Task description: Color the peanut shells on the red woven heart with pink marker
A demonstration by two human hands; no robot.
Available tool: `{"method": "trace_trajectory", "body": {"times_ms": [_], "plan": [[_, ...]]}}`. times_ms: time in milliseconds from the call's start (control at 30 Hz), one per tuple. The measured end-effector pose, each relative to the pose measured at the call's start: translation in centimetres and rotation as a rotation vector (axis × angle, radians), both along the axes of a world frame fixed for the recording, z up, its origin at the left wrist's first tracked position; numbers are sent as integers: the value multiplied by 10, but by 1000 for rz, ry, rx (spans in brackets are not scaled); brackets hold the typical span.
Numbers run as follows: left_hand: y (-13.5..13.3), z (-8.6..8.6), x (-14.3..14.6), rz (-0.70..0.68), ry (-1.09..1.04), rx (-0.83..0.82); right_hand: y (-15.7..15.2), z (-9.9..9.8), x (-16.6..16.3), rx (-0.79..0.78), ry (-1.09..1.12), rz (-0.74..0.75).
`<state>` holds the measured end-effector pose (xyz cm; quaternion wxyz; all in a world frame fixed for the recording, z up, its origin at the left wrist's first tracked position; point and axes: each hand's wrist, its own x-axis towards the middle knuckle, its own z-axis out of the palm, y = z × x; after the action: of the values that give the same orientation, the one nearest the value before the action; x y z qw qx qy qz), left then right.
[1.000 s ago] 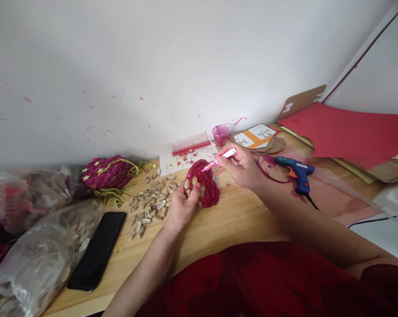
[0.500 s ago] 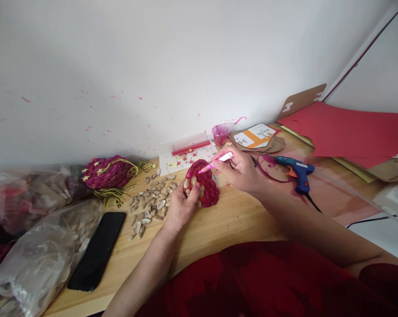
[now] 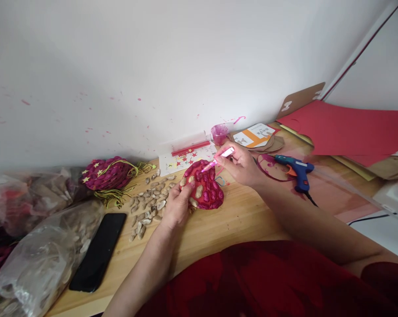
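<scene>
My left hand (image 3: 178, 203) grips the left edge of a red disc (image 3: 206, 182) covered with peanut shells, its thumb on top. Most shells on it are painted magenta; several near my thumb are still plain tan. In my right hand (image 3: 241, 165) is a slim white-and-pink paintbrush or marker (image 3: 225, 152), pinched like a pen. Its pink tip meets the upper part of the disc. Loose peanut shells (image 3: 151, 200) lie scattered on the wooden table left of my left hand.
A black phone (image 3: 98, 251) and a clear plastic bag (image 3: 42, 259) lie at left, below a magenta shell ornament (image 3: 111, 172) with yellow cords. Behind are a paper with stars (image 3: 167, 164) and a pink cup (image 3: 219, 133). A blue glue gun (image 3: 299, 169) and red sheets (image 3: 357, 130) are at right.
My left hand has turned and tilted the disc, so more of its face shows. The pink tip has moved slightly right along the shells. Both hands keep their holds.
</scene>
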<state>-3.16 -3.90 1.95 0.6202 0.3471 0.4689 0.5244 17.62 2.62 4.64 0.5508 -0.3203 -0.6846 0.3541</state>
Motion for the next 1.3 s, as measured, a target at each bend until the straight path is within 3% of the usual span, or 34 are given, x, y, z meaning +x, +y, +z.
{"method": "trace_trajectory", "body": {"times_ms": [300, 500, 667, 867, 1300], "plan": [[2, 3, -3, -15, -12, -42, -1, 4, 3, 111, -69, -39], [2, 3, -5, -22, 11, -104, -5, 6, 1, 63, -64, 53], [2, 4, -6, -47, 45, -93, -4, 6, 1, 58, -25, -9], [1, 7, -5, -79, 57, -62, -4, 6, 1, 38, -29, 51], [1, 9, -7, -96, 5, -88, -2, 8, 3, 14, 21, -12]]}}
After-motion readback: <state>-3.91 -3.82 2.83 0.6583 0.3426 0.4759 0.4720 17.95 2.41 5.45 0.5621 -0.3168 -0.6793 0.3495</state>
